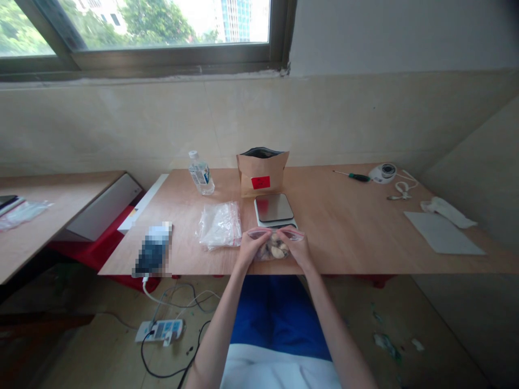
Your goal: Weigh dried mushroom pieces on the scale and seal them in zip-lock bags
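Note:
A clear zip bag (pixel 265 253) with a reddish strip along its mouth lies at the table's front edge, holding several pale and brown pieces whose kind I cannot make out. My left hand (pixel 252 246) pinches the left part of its mouth, and my right hand (pixel 299 247) pinches the right part. Both thumbs point inward over the bag's top. Just beyond stands a flat scale (pixel 274 207) with a shiny metal plate. Behind that, a brown paper pouch (pixel 248 175) with a red label stands upright, its top open. A stack of clear zip bags (pixel 219 225) lies to the left.
A water bottle (pixel 201 175) stands at the back left, and a blurred phone (pixel 154 249) on a cable lies front left. Toward the right are a screwdriver (pixel 359 177), a white camera (pixel 381 174) with its cord, and a white sheet (pixel 441 235). A power strip (pixel 160 330) lies on the floor.

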{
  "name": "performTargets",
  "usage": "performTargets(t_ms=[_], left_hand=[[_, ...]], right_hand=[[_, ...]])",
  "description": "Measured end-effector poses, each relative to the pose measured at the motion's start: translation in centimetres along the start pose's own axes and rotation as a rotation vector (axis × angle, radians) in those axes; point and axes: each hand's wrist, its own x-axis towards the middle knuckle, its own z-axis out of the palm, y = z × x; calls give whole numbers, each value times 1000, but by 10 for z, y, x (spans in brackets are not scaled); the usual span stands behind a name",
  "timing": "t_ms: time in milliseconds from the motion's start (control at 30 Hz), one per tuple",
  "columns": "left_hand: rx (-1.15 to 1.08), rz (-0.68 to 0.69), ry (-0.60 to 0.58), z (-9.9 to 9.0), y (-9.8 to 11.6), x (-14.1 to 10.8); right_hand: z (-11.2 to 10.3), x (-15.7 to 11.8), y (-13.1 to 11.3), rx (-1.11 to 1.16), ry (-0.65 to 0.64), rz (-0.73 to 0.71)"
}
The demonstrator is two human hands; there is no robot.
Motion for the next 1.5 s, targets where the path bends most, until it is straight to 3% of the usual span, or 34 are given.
performTargets(t_ms=[533, 667, 933, 1033, 1133, 1200, 1333, 1500], left_hand=[[40, 45, 22, 2, 3, -2], [54, -14, 54, 2, 3, -4], [40, -26, 70, 0, 7, -3], [-27, -90, 63, -1, 3, -2], [-118, -84, 22, -3, -1, -1], [-143, -77, 56, -4, -4, -1], [-57, -87, 178, -5, -7, -2], [6, -105, 131, -4, -6, -3]], right_hand=[[8, 5, -1, -67, 0, -69], [9, 4, -5, -84, -4, -73], [-11, 1, -6, -18, -27, 92], [-18, 1, -3, -20, 8, 93], [-19, 0, -2, -38, 7, 73], [-18, 0, -2, -50, 1, 69], [-22, -3, 1, -77, 43, 128], [-29, -5, 4, -90, 51, 140]])
